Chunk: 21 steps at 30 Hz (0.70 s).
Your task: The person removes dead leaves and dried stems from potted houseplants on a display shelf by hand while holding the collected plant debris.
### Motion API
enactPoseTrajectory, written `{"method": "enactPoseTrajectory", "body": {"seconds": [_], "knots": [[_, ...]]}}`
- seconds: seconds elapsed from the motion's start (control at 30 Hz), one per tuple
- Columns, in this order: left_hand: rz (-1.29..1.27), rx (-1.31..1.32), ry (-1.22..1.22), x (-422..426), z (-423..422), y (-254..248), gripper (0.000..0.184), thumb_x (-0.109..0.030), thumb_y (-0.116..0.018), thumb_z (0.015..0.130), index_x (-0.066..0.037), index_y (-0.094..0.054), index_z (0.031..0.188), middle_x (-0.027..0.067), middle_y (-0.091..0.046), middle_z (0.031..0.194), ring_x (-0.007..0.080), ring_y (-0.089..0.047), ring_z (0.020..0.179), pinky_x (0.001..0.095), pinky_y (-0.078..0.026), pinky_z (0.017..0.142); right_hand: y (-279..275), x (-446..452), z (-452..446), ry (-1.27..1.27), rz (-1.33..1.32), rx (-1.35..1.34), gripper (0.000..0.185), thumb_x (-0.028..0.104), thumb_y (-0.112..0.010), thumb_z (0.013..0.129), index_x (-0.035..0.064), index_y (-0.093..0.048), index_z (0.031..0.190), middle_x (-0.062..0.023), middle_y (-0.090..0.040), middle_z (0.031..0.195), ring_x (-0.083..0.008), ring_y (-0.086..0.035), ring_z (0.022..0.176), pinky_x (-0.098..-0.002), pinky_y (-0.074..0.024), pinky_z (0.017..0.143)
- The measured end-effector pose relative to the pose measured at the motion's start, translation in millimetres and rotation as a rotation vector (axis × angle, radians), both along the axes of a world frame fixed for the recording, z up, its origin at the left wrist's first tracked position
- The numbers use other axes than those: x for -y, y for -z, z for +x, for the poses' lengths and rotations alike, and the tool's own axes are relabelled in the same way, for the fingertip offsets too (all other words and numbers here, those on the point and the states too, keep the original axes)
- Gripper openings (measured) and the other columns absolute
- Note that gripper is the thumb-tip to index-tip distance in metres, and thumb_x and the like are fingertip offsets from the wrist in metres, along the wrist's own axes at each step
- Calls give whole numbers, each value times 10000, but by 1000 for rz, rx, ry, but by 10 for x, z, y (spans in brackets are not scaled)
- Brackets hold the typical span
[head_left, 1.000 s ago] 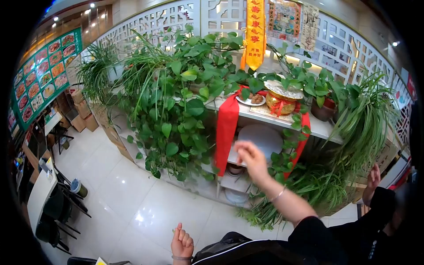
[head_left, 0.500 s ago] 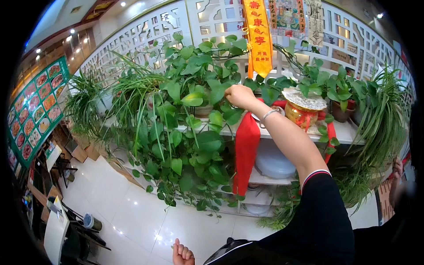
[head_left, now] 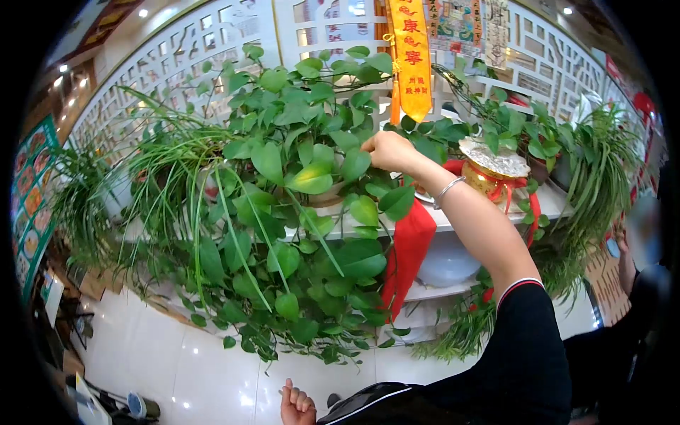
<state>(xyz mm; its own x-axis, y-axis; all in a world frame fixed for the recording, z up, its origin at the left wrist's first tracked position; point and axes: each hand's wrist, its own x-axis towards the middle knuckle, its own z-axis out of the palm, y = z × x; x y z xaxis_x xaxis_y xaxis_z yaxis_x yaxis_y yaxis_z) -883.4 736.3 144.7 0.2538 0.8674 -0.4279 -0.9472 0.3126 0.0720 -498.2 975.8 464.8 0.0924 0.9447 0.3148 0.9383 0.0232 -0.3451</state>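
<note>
My right hand (head_left: 392,152), with a silver bangle at the wrist, reaches over the shelf to the broad-leaved potted plant (head_left: 312,152). Its fingers are pinched at the edge of a green leaf (head_left: 355,164); whatever lies between the fingertips is too small to make out. Low in the view, my left hand (head_left: 297,405) is raised with its fingers curled, and something tiny may be at the fingertips. A red cloth (head_left: 411,248) hangs from the shelf below my right forearm. The gold pot (head_left: 489,180) with a silvery top stands right of that forearm.
Trailing spider plants (head_left: 170,163) hang at the left and more (head_left: 602,163) at the right. A yellow banner (head_left: 411,64) hangs before the white lattice (head_left: 297,35). At the right edge is another person's arm (head_left: 626,262). A bin (head_left: 144,406) stands on the tiled floor.
My right hand rose from in front of the shelf to the plant's leaves, then stayed by them. The view has moved closer to the plants. My left hand remains low and curled.
</note>
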Motion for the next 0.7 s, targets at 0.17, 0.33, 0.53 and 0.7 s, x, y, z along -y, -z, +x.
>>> {"method": "enactPoseTrajectory", "body": {"seconds": [0.17, 0.33, 0.53, 0.7], "knots": [[-13, 52, 216, -621, -264, -156, 137, -157, -401, 951, -85, -498, 886, -45, -244, 572, 67, -212, 474, 214, -187, 401, 306, -406, 177, 57, 112, -396, 197, 175, -636, 687, -12, -642, 747, -176, -611, 648, -226, -594, 597, -345, -459, 577], [65, 118, 362, -1070, -530, 177, 174, -192, -417, 948, -87, -472, 820, -47, -249, 565, 64, -220, 470, 222, -189, 396, 156, -244, -93, 124, 21, -575, 235, 261, -701, 721, 35, -635, 710, 3, -531, 603, -99, -421, 531, -273, -339, 470], [55, 133, 484, -1342, -587, 386, 197, -260, -412, 949, -106, -533, 968, -53, -277, 572, 66, -240, 454, 210, -210, 384, 233, -315, -40, 81, 23, -103, 250, 225, -628, 699, 11, -625, 830, -160, -623, 729, -210, -542, 597, -326, -448, 577], [35, 105, 435, -1307, -541, 306, 245, -267, -402, 949, -111, -572, 1032, -57, -289, 563, 63, -244, 444, 202, -221, 385, 200, -212, -172, 130, -1, -397, 161, 186, -626, 737, 28, -653, 747, -32, -599, 636, -119, -508, 548, -266, -399, 490]]}}
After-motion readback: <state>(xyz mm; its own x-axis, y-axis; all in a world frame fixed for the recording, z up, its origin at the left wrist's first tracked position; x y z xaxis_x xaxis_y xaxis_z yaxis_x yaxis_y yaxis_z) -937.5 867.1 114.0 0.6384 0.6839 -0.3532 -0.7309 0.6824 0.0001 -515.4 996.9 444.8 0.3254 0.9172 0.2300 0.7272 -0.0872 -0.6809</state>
